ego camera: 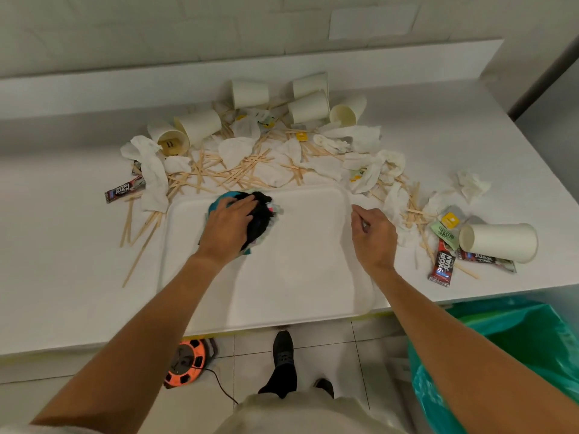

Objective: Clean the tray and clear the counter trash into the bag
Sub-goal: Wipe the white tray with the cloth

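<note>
Tray (297, 270), white and shallow-rimmed, sits on the white counter (62, 277) directly in front of the person, its near edge at the counter's front lip and its long axis running left to right. The left hand (230, 225) lies on top of a bunched black and teal cloth (262, 211), fingers laid over the wad and pressing it down onto the tray's far left quarter. The right hand (374, 236) is at the tray's right rim with its fingers curled; it looks to be steadying the tray, but I cannot tell whether it actually pinches the rim or only rests against it. The step in hand is judged to be wiping. From the cloth, almost all the bare tray surface lies to the right and toward the person, so the coming strokes would run that way, along the long axis toward the right hand. Litter rings the tray on three sides: wooden stirrers (219, 170), crumpled napkins (153, 173), tipped paper cups (501, 242) and printed sachets (441, 264), some touching the far and right rims. None of it appears cleared yet. The green bag (517, 339) hangs open below the counter's front edge at the right, so the right hand is the nearer one for carrying trash to it. An orange cable reel (185, 363) stands on the tiled floor.
</note>
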